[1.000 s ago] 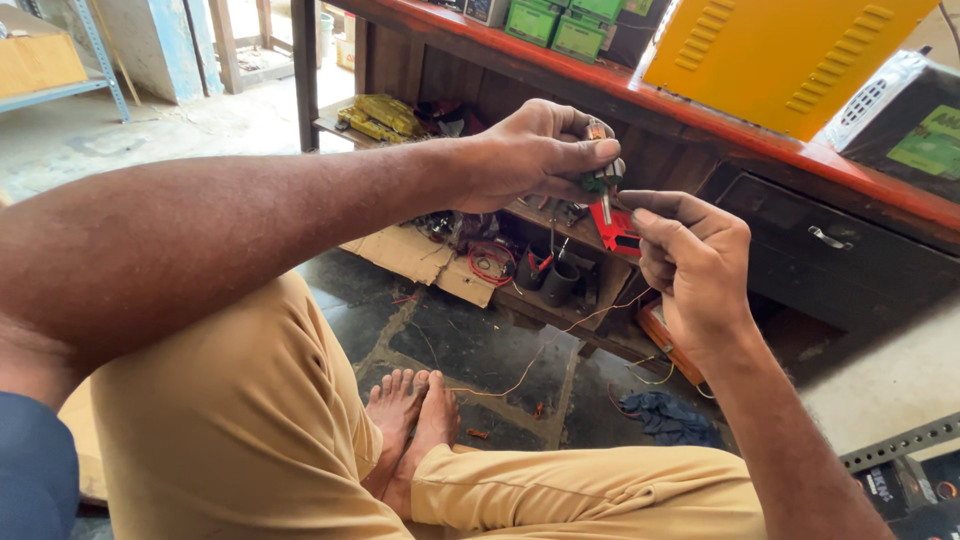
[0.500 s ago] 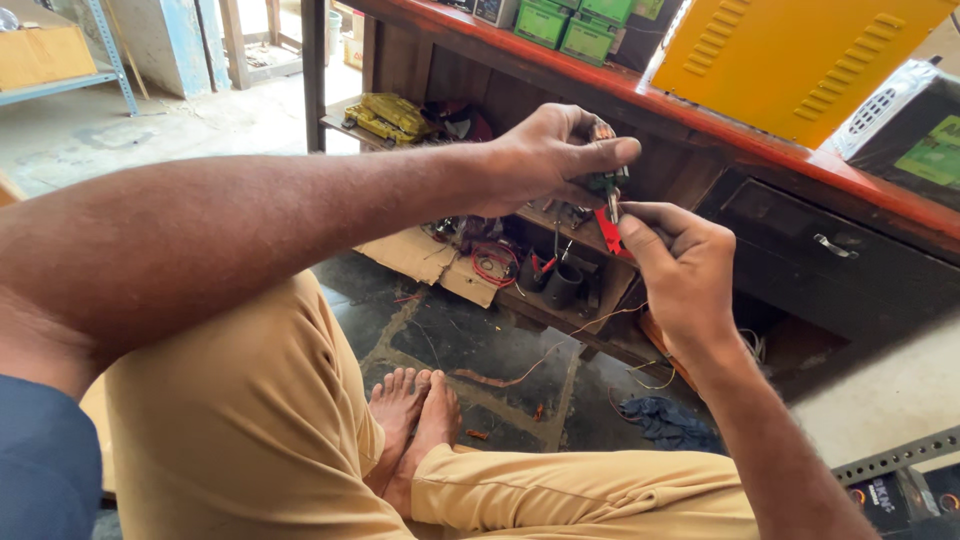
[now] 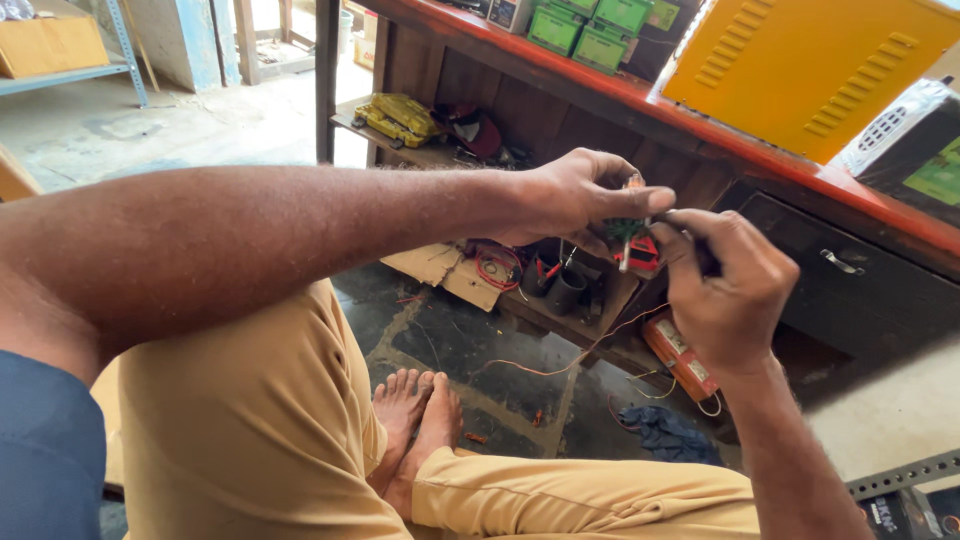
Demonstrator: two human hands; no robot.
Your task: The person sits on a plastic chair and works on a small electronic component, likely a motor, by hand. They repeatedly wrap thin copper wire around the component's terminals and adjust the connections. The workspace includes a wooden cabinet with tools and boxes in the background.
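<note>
- While the person sits cross-legged on the floor, the left hand (image 3: 575,200) holds a small green circuit board (image 3: 625,228) up in front of the worktop (image 3: 600,85), its fingers (image 3: 640,200) closed around the board's top edge.
- Just beside it, the right hand (image 3: 725,290) is curled shut on a dark, thin tool (image 3: 690,225); what kind of tool it is cannot be told, since the fist hides most of it.
- That tool's visible end points left, toward the board, so the board lies directly left of the right hand's fingers and close to touching them.
- A red part (image 3: 640,255) hangs at the board's lower edge, and the board's long axis runs roughly up and down.
- Thin wires (image 3: 560,368) trail from the hands down to the floor.
- Below the hands, a low shelf carries a red wire coil (image 3: 497,268) and dark cups (image 3: 565,290).
- Green boxes (image 3: 590,30) and a yellow metal case (image 3: 800,60) stand on the worktop.
- Bare feet (image 3: 415,420) rest on the dark floor.
</note>
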